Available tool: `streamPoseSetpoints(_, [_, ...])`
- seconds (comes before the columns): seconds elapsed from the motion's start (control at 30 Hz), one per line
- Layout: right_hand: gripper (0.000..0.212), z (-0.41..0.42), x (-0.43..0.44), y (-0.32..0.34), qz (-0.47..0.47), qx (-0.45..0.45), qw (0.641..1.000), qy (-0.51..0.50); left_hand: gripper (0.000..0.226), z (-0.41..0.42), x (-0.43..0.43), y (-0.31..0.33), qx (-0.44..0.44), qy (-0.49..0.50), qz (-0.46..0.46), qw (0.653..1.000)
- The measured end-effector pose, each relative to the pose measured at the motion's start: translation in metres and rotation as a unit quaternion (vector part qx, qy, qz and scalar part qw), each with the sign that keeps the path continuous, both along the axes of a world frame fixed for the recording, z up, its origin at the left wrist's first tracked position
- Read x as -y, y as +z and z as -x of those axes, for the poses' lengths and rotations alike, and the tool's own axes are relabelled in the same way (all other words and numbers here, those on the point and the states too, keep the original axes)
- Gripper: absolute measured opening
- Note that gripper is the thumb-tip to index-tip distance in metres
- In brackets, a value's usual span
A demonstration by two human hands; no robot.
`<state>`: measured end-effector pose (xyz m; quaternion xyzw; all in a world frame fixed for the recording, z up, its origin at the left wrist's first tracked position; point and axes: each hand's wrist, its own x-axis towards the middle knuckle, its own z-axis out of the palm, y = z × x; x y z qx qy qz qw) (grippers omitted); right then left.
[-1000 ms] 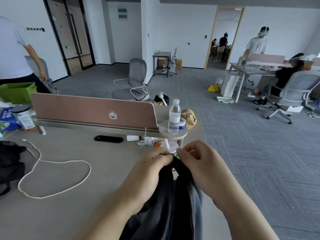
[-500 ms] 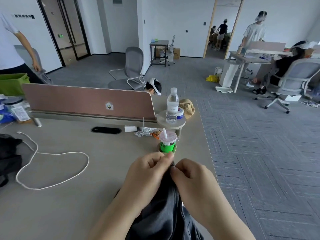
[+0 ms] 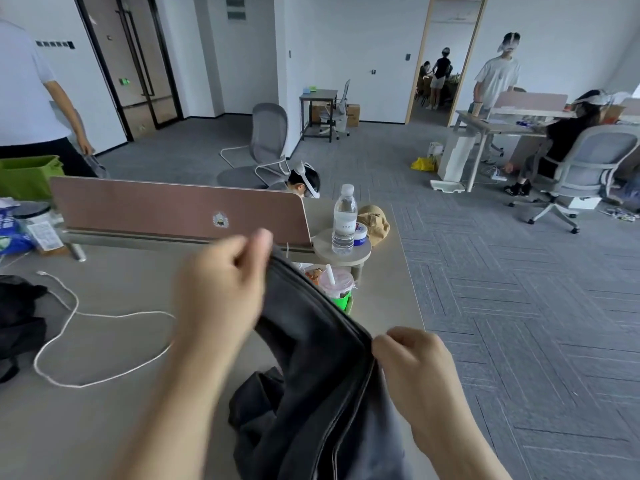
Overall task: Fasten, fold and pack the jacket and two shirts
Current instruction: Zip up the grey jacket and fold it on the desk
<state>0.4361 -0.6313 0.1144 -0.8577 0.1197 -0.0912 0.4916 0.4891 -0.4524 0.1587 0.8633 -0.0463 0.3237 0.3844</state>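
A dark grey jacket [image 3: 322, 393] hangs over the near edge of the table [image 3: 114, 410], its front edge stretched taut between my hands. My left hand [image 3: 225, 289], raised and blurred, pinches the upper end of that edge. Lower and to the right, my right hand [image 3: 412, 362] pinches the same edge. A black garment [image 3: 17, 320] lies bunched at the table's left edge.
A pink laptop [image 3: 180, 211] stands open at the back of the table. Beside it are a water bottle [image 3: 344, 220], a green cup with a straw [image 3: 336, 285] and a white cable [image 3: 86, 327]. People and office chairs are spread around the carpeted room.
My hands, close together before on the jacket's edge, have pulled apart. The left hand has risen up and away, the right has dropped toward me, and the edge is now stretched out.
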Motion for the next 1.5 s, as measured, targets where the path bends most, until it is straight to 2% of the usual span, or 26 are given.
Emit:
streamPoseSetpoints(0.1, [0.022, 0.009, 0.004, -0.021, -0.096, -0.054, 0.994, -0.011, 0.055, -0.017, -0.033, 0.022, -0.015, -0.003, 0.022, 1.0])
streamPoseSetpoints(0.17, [0.03, 0.006, 0.004, -0.027, -0.156, -0.064, 0.986, -0.008, 0.053, -0.025, -0.033, 0.018, -0.041, 0.0, 0.007, 0.999])
streamPoseSetpoints(0.27, [0.038, -0.006, 0.007, -0.023, -0.159, -0.051, 0.986, 0.011, 0.041, -0.039, -0.033, -0.008, -0.119, 0.08, -0.026, 0.989])
streamPoseSetpoints(0.3, [0.038, -0.01, 0.007, -0.019, -0.153, -0.043, 0.987, 0.019, 0.033, -0.041, -0.034, -0.018, -0.167, 0.126, -0.057, 0.976])
streamPoseSetpoints(0.33, [0.037, -0.014, 0.007, -0.015, -0.145, -0.037, 0.988, 0.029, 0.037, -0.039, -0.033, -0.028, -0.209, 0.159, -0.096, 0.96])
streamPoseSetpoints(0.37, [0.036, -0.018, 0.006, -0.011, -0.137, -0.03, 0.989, 0.044, 0.048, -0.034, -0.028, -0.037, -0.208, 0.134, -0.128, 0.96])
streamPoseSetpoints(0.43, [0.033, -0.024, 0.001, -0.003, -0.11, -0.014, 0.99, 0.084, 0.049, -0.022, -0.011, -0.052, -0.144, -0.084, -0.135, 0.977])
streamPoseSetpoints(0.47, [0.031, -0.026, -0.001, 0.0, -0.097, -0.003, 0.99, 0.1, 0.042, -0.012, 0.001, -0.052, -0.159, -0.206, -0.122, 0.958])
streamPoseSetpoints(0.5, [0.029, -0.028, -0.003, 0.003, -0.084, 0.006, 0.99, 0.11, 0.033, -0.003, 0.01, -0.051, -0.207, -0.285, -0.117, 0.929])
streamPoseSetpoints(0.53, [0.027, -0.029, -0.004, 0.006, -0.069, 0.015, 0.991, 0.116, 0.024, 0.002, 0.017, -0.053, -0.234, -0.322, -0.1, 0.912])
streamPoseSetpoints(0.6, [0.026, -0.031, -0.002, 0.012, -0.035, 0.024, 0.991, 0.126, 0.015, 0.002, 0.019, -0.053, -0.192, -0.273, -0.085, 0.939])
streamPoseSetpoints(0.73, [0.027, -0.034, 0.017, 0.016, 0.032, 0.018, 0.995, 0.092, 0.015, -0.015, -0.005, -0.033, -0.078, -0.133, -0.103, 0.983])
streamPoseSetpoints(0.8, [0.027, -0.034, 0.033, 0.015, 0.013, 0.002, 0.998, 0.058, 0.015, -0.027, -0.03, -0.025, -0.062, -0.036, -0.092, 0.993])
streamPoseSetpoints(0.87, [0.033, -0.033, 0.043, 0.019, -0.053, -0.012, 0.997, 0.048, 0.018, -0.037, -0.054, -0.023, -0.099, 0.023, -0.075, 0.992])
streamPoseSetpoints(1.0, [0.04, -0.034, 0.041, 0.035, -0.117, -0.011, 0.991, 0.071, 0.022, -0.035, -0.062, -0.031, -0.187, -0.006, -0.148, 0.971])
streamPoseSetpoints(1.1, [0.04, -0.037, 0.023, 0.043, -0.11, -0.009, 0.988, 0.107, 0.061, -0.01, -0.025, -0.036, -0.172, -0.155, -0.141, 0.963])
streamPoseSetpoints(1.13, [0.039, -0.038, 0.016, 0.046, -0.098, -0.007, 0.987, 0.124, 0.064, -0.002, -0.008, -0.037, -0.181, -0.204, -0.125, 0.954])
streamPoseSetpoints(1.2, [0.035, -0.038, 0.006, 0.05, -0.073, 0.002, 0.986, 0.15, 0.044, 0.007, 0.02, -0.047, -0.178, -0.245, -0.122, 0.945])
streamPoseSetpoints(1.23, [0.031, -0.038, 0.003, 0.052, -0.055, 0.006, 0.986, 0.159, 0.028, 0.007, 0.028, -0.051, -0.161, -0.231, -0.119, 0.952])
streamPoseSetpoints(1.3, [0.03, -0.037, 0.004, 0.055, -0.001, 0.012, 0.986, 0.164, 0.016, 0.002, 0.028, -0.051, -0.129, -0.179, -0.104, 0.97])
streamPoseSetpoints(1.4, [0.03, -0.039, 0.024, 0.053, 0.062, -0.006, 0.99, 0.125, 0.019, -0.006, 0.0, -0.04, -0.056, -0.092, -0.105, 0.989])
streamPoseSetpoints(1.5, [0.023, -0.042, 0.041, 0.05, 0.068, -0.058, 0.989, 0.116, 0.017, -0.011, -0.028, -0.034, -0.042, -0.055, -0.123, 0.99])
